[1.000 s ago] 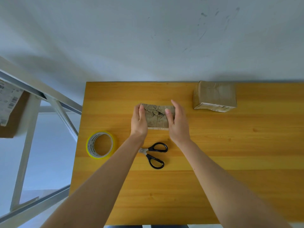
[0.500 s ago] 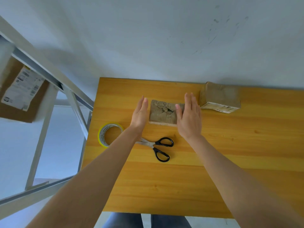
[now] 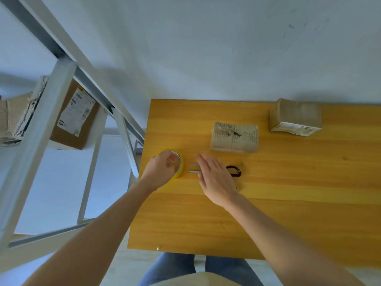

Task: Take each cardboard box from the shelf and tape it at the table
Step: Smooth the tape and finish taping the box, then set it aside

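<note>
My left hand (image 3: 162, 168) curls on the tape roll (image 3: 179, 166); right hand (image 3: 214, 176), fingers spread, hovers over the scissors (image 3: 233, 171). I could knock them aside.

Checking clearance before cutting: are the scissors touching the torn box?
Apart. Head view shows bare table between the scissors and the box.

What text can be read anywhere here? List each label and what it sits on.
None is legible.
White shipping label on the brown cardboard box on the white metal shelf: barcodes and print, too blurred.
White label on the brown cardboard box at the table's far right: too small.
Dark print on the crumpled cardboard box mid-table: blurred.
Yellow tape roll: no readable print.
</note>
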Tool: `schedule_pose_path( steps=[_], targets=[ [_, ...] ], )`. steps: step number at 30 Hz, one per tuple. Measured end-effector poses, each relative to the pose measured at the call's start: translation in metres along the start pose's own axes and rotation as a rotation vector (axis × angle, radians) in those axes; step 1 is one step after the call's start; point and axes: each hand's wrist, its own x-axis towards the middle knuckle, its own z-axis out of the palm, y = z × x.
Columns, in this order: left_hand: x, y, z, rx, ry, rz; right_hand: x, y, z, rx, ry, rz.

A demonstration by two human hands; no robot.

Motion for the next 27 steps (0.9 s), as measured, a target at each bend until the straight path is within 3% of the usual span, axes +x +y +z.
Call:
schedule_pose_path(
  steps=[6,8,10,15,19,27],
  targets=[
    [0.003,-0.036,0.006,0.503,-0.262,0.150,0.007,-0.032,0.015,0.162,-0.251,0.158],
    [0.005,-0.043,0.010,0.634,-0.261,0.190,0.011,-0.040,0.019,0.215,-0.293,0.198],
    [0.005,-0.044,0.010,0.621,-0.216,0.189,0.013,-0.046,0.024,0.258,-0.325,0.218],
    [0.000,-0.035,0.001,0.345,-0.085,0.225,0.021,-0.056,0.023,0.432,-0.234,0.300],
    [0.000,-0.022,-0.008,0.077,-0.072,0.232,0.027,-0.062,0.011,0.407,-0.133,0.285],
    [0.004,0.009,-0.024,-0.519,-0.091,0.009,0.031,-0.066,-0.010,0.337,0.017,0.194]
  ],
)
